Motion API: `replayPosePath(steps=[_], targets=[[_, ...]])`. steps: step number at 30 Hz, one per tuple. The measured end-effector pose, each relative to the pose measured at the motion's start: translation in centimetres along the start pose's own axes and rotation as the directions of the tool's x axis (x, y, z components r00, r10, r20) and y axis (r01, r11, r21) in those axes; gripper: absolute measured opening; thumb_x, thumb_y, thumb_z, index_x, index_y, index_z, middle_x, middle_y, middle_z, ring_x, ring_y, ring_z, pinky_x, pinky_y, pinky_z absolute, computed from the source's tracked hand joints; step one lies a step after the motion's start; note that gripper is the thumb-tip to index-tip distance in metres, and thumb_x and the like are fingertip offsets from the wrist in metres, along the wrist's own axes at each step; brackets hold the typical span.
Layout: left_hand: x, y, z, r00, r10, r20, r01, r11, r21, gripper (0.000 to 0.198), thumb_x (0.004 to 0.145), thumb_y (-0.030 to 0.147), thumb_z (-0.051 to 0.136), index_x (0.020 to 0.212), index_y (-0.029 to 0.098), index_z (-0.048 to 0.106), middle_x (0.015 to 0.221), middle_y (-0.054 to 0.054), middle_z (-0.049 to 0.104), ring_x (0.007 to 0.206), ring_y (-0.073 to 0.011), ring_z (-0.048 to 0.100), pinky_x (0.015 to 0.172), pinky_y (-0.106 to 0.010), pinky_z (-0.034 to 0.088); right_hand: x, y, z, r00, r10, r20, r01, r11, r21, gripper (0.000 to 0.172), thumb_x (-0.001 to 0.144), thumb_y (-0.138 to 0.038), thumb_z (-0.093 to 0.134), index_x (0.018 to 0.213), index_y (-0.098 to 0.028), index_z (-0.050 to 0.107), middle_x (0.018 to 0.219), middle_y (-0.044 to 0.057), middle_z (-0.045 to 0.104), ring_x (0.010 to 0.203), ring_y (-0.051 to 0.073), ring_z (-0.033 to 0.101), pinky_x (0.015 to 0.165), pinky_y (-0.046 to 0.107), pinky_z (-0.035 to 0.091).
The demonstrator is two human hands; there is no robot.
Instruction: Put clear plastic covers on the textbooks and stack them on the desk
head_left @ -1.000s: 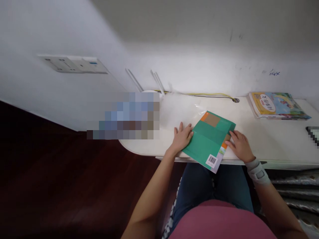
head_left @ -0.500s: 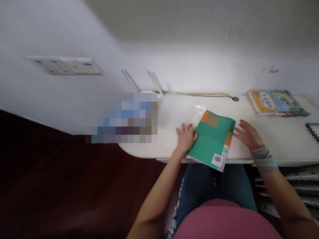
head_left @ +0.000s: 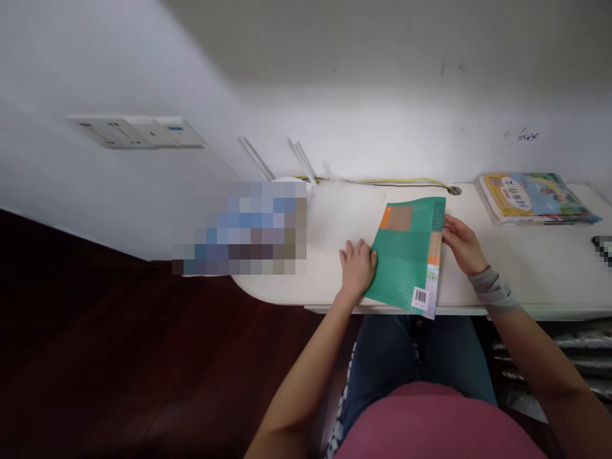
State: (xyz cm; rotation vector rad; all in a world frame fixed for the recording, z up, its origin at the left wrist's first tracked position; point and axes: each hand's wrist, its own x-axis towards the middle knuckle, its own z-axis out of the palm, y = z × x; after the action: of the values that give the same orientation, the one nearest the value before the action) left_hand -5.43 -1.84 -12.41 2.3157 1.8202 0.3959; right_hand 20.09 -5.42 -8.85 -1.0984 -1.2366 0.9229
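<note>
While we sit at the white desk (head_left: 526, 268), our green book (head_left: 406, 255) lies flat on it just in front of us, back cover up, its near corner with the barcode reaching to the front edge of the desk. An orange and tan patch marks the far left corner of the cover, and a pale coloured strip runs down its right side.

Our left hand (head_left: 357, 268) rests palm down on the desk, fingers spread and loose, its thumb side touching the left edge of the book; its grip is released and it holds nothing. Our right hand (head_left: 463, 245) sits at the right edge of the book near the far corner, fingers curled against that edge. We cannot tell whether its grip has closed on the cover or only touches it. A grey band wraps our right wrist (head_left: 492, 292).

Well apart to the right, a stack of picture books (head_left: 533, 197) lies near the wall. A yellow cable (head_left: 406, 182) runs along the back of the desk to a round hole. Left of the book a blurred patch hides whatever stands there. A white socket panel (head_left: 138, 131) sits on the wall to the left, above the dark floor (head_left: 119, 370).
</note>
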Motion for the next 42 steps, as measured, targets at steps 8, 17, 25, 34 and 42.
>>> replayPosePath(steps=[8,17,25,34,42], targets=[[0.5,-0.1,0.2,0.992,-0.125,-0.033,0.124,0.992,-0.020,0.044,0.095,0.027,0.027,0.126,0.006,0.049,0.144,-0.019,0.045,0.140,-0.0350,0.028,0.112,-0.053,0.026,-1.7,4.5,-2.6,0.960,0.014,0.281,0.202,0.660,-0.723,0.052,0.091,-0.045,0.041,0.132,-0.016,0.053,0.136,0.015,0.055,0.128,0.027,0.049,0.107,0.050,0.037],[1.0,-1.6,-0.8,0.979,-0.180,-0.100,0.186,0.981,0.049,0.046,0.094,0.029,0.028,0.125,0.004,0.052,0.139,-0.023,0.049,0.137,-0.0388,0.032,0.106,-0.059,0.031,-5.7,3.6,-1.9,0.948,0.003,0.320,0.317,0.103,-0.943,0.048,0.097,-0.039,0.032,0.136,-0.016,0.049,0.145,0.014,0.044,0.133,0.031,0.040,0.105,0.053,0.033],[0.7,-1.8,-1.4,0.976,-0.115,-0.182,0.148,0.972,0.182,0.041,0.094,0.033,0.031,0.111,0.016,0.064,0.143,-0.015,0.048,0.139,-0.0371,0.030,0.109,-0.064,0.023,-5.6,3.8,-1.7,0.952,-0.015,0.307,0.306,0.114,-0.945,0.046,0.096,-0.037,0.033,0.134,-0.017,0.051,0.145,0.014,0.045,0.133,0.031,0.041,0.105,0.053,0.032],[0.7,-0.3,-2.6,0.980,-0.048,-0.192,0.072,0.990,0.123,0.043,0.092,0.022,0.029,0.110,0.013,0.067,0.145,-0.016,0.045,0.144,-0.0366,0.018,0.112,-0.065,0.013,-5.7,3.8,-1.6,0.954,-0.020,0.300,0.300,0.134,-0.945,0.045,0.095,-0.035,0.036,0.134,-0.018,0.052,0.144,0.015,0.046,0.133,0.032,0.041,0.105,0.054,0.032],[1.8,4.1,-7.2,0.919,0.384,0.094,-0.262,0.770,-0.582,0.074,0.093,0.061,0.007,0.144,0.016,0.037,0.147,-0.010,0.043,0.134,-0.0245,0.042,0.107,-0.040,0.039,-5.2,3.0,-3.2,0.977,-0.173,0.124,0.174,0.319,-0.932,0.039,0.096,-0.028,0.032,0.118,-0.017,0.063,0.129,0.012,0.060,0.123,0.021,0.052,0.104,0.040,0.038]])
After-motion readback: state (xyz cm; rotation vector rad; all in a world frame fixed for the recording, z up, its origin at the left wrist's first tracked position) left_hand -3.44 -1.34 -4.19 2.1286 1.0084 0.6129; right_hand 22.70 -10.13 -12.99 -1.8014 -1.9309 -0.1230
